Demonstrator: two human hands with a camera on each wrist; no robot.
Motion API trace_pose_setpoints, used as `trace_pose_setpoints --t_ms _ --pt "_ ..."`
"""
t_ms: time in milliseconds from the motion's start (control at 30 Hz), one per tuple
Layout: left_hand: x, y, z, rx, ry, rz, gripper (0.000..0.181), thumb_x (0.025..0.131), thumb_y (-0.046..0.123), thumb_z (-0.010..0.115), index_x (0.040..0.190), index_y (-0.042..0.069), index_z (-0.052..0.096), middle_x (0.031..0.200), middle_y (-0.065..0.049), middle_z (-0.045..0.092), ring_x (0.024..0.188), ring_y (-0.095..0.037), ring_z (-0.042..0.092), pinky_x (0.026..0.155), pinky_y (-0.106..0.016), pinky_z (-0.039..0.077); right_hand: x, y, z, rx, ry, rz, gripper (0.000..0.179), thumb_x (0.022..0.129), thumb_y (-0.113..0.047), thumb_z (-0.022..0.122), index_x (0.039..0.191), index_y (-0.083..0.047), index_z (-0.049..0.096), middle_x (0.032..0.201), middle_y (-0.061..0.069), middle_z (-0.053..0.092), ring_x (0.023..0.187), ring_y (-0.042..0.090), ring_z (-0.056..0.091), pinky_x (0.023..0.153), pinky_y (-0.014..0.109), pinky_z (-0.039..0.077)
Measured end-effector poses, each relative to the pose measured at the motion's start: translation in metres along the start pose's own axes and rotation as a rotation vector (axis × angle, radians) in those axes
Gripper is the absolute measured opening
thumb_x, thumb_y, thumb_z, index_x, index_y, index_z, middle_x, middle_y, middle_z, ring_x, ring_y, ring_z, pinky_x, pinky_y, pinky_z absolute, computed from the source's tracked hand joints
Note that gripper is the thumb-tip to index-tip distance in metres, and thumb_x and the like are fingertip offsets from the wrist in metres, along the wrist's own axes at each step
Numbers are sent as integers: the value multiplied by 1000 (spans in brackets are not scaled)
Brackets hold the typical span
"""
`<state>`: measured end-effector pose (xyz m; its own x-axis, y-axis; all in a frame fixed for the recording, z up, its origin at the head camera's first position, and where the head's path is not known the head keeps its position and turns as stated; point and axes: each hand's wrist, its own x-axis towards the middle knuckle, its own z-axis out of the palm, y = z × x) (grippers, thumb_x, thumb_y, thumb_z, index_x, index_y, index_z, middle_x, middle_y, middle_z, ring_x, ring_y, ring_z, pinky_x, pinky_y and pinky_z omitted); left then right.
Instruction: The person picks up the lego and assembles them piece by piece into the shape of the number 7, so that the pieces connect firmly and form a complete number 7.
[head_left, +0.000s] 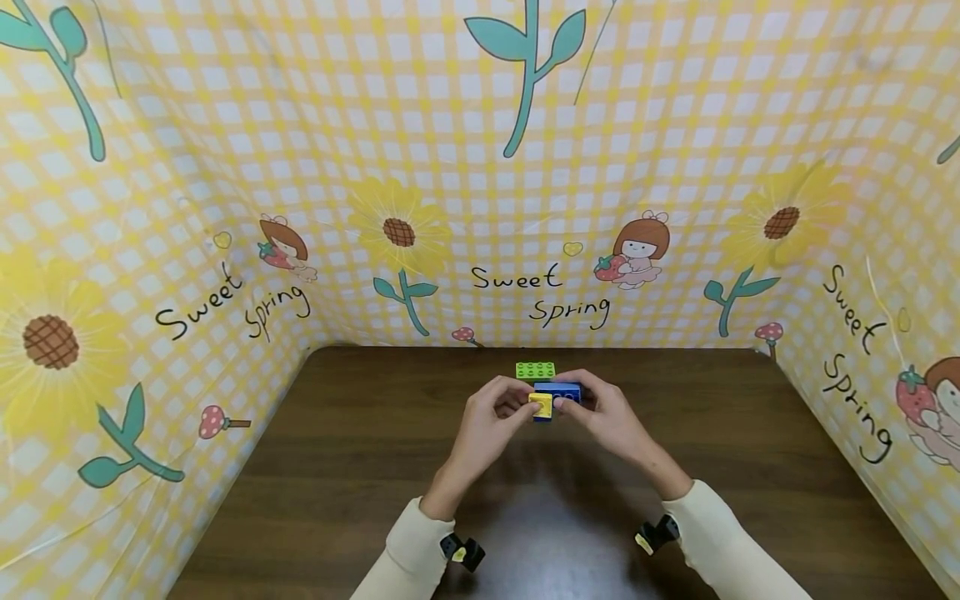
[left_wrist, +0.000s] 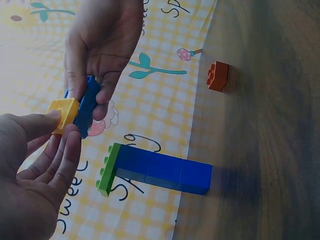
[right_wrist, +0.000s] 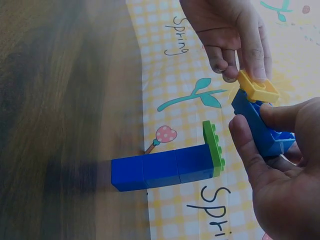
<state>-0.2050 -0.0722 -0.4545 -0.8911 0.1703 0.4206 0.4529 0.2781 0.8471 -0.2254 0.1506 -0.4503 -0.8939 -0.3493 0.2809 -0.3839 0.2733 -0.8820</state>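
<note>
Between thumb and fingers, my left hand (head_left: 487,421) pinches a small yellow building brick (head_left: 540,406). A longer blue building brick (right_wrist: 252,120) is gripped by my right hand (head_left: 615,417), its thumb lying over the studded side. In the right wrist view the yellow brick (right_wrist: 260,90) sits against one end of the blue brick, at its studs. Both hands meet above the table, fingertips close together. Just beyond them rises a tower of three stacked blue bricks (left_wrist: 162,169), topped by a light green studded plate (head_left: 535,370).
An orange-red brick (left_wrist: 218,76) lies on the dark wooden table (head_left: 360,467), near the tower. A yellow checked cloth (head_left: 450,167) with printed flowers and lettering walls in the table's back and sides. Each wrist carries a small black device (head_left: 463,552).
</note>
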Motion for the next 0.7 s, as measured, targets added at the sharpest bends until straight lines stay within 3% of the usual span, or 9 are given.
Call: trace_pose_setpoints --t_ms 300,467,700 --pt "-1 -1 0 -20 13 22 17 95 12 81 110 10 72 99 -6 71 82 -8 67 72 -22 59 -1 -3 3 28 -27 -31 29 105 -8 67 133 -4 66 122 22 70 96 15 69 79 26 60" --pt "-2 -3 0 -4 17 36 18 95 15 82 109 10 72 101 -5 70 84 -11 67 73 -22 59 -2 -3 3 53 -38 -40 30 106 -8 65 135 -4 65 123 22 69 98 21 70 80 26 60" --pt "-3 -4 -1 -52 -9 14 29 96 18 81 124 13 72 115 -7 73 100 -20 74 81 -24 62 -4 -5 2 69 -37 -70 29 106 -7 64 135 -4 66 119 19 68 94 20 66 78 26 57"
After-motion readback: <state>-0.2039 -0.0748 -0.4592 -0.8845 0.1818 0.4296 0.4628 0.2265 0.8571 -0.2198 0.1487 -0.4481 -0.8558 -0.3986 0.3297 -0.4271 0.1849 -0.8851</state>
